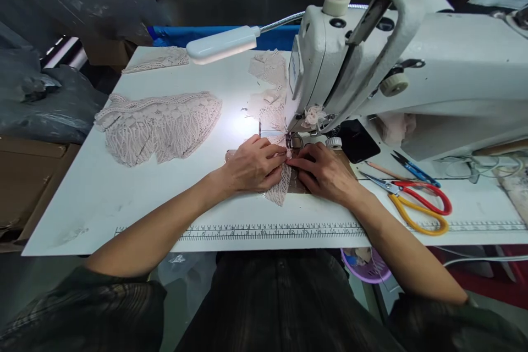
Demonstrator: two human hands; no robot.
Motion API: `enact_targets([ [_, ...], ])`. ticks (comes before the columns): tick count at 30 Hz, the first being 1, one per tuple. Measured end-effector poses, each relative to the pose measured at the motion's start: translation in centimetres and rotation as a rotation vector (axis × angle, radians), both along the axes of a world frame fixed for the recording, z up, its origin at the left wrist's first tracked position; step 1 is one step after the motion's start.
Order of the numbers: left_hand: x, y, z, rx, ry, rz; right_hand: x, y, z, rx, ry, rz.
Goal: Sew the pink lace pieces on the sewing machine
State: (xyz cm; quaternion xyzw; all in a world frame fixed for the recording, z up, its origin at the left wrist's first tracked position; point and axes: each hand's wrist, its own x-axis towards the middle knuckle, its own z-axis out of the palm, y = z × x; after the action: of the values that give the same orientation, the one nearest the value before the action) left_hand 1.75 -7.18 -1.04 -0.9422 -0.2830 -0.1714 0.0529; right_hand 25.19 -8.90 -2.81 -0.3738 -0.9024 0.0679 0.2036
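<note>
A pale pink lace piece (pixel 279 190) lies under the presser foot (pixel 294 141) of a white sewing machine (pixel 322 60), its near end spreading toward me. My left hand (pixel 258 165) rests on its left side, fingers curled together and pressing the lace by the foot. From the right, my right hand (pixel 325 173) pinches the lace edge between thumb and index finger. The two hands' fingertips almost meet just in front of the foot. More lace (pixel 272 107) lies behind the needle area. The exact grip of the left fingertips is partly hidden.
Stacked lace pieces (pixel 160 124) lie at left. Red-and-yellow scissors (pixel 421 203), blue thread snips (pixel 416 169), a pencil (pixel 381 170) and a black phone (pixel 357 142) lie at right. A lamp (pixel 223 44) overhangs the table; a printed ruler (pixel 264 232) runs along its front edge.
</note>
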Motion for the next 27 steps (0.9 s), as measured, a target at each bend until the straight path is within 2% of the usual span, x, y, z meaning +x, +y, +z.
enact_targets([
  [11,0.3,0.0,0.0,-0.064,0.119,0.109,-0.9,-0.2,0.5,0.042,-0.132,-0.106],
  [17,0.9,0.0,0.0,-0.06,0.119,0.193,-1.5,-0.1,1.0,-0.001,-0.196,-0.194],
  [23,1.0,0.3,-0.2,-0.098,0.103,0.235,-0.9,-0.5,0.9,-0.026,-0.163,-0.15],
  [27,0.8,0.6,-0.4,-0.121,0.037,0.252,-1.0,-0.5,1.0,-0.01,-0.154,-0.175],
])
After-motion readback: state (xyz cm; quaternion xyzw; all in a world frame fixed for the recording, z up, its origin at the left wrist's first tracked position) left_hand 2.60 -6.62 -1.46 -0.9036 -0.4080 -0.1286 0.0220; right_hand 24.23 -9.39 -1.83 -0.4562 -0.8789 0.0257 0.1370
